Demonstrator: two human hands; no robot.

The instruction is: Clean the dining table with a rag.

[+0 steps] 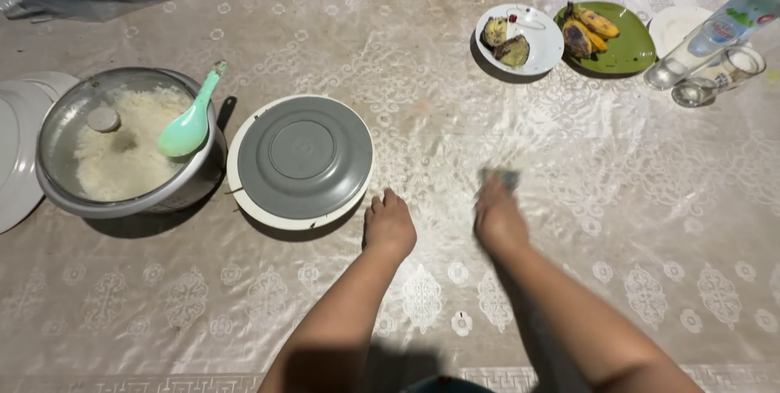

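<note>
Right hand (pixel 497 218), blurred, presses a small cloth (pixel 500 178) on the tablecloth (pixel 617 214); left hand (pixel 389 226), loosely curled and empty, rests at five o'clock of the grey plate (pixel 302 157). Wiping looks underway.

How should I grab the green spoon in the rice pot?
Probably grip the spoon by its thin handle, which sticks up over the pot rim at the upper right. Come from that side, above the grey plate. The wide scoop end lies down in the rice, so it is harder to pinch.

Far left, a rice pot (pixel 61 190) with a green paddle (pixel 188 123) — an upturned grey plate (pixel 301 159) beside it. Far right: white plate (pixel 543 50), green plate (pixel 632 50) of bananas (pixel 590 29), two glasses (pixel 727 71).
</note>
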